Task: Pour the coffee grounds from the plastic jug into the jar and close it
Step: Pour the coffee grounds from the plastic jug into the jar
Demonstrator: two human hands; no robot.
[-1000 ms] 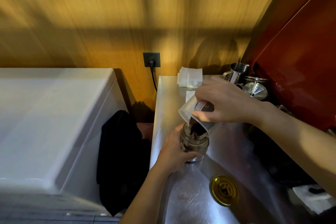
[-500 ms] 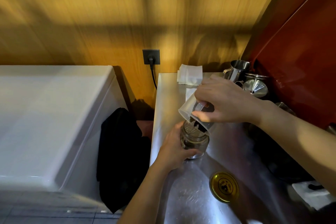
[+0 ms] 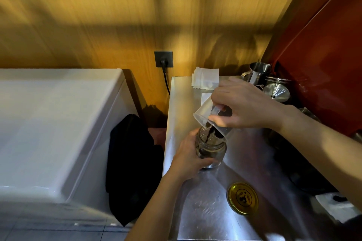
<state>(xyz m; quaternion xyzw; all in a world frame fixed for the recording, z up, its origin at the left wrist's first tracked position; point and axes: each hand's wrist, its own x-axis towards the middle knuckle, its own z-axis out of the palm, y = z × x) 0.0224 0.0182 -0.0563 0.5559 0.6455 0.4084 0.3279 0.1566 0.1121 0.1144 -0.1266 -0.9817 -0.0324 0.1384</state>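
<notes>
A small glass jar (image 3: 211, 149) stands upright on the steel counter (image 3: 195, 211), partly filled with dark coffee grounds. My left hand (image 3: 189, 159) wraps around its left side. My right hand (image 3: 242, 106) holds a clear plastic jug (image 3: 205, 110) tilted steeply over the jar's mouth, rim down and to the left. A thin dark stream of grounds (image 3: 208, 135) falls from the jug's lip into the jar. The jar's gold lid (image 3: 242, 198) lies flat on the counter, to the right and in front of the jar.
Folded white paper (image 3: 205, 78) lies at the counter's back. A steel pitcher (image 3: 258, 72) and a metal funnel (image 3: 276, 91) stand at the back right beside a red panel. A white appliance (image 3: 49, 123) and black cloth (image 3: 129, 162) are to the left.
The jug has stayed tilted over the jar while fewer grounds remain in it and the stream has thinned. Both hands keep their holds.
</notes>
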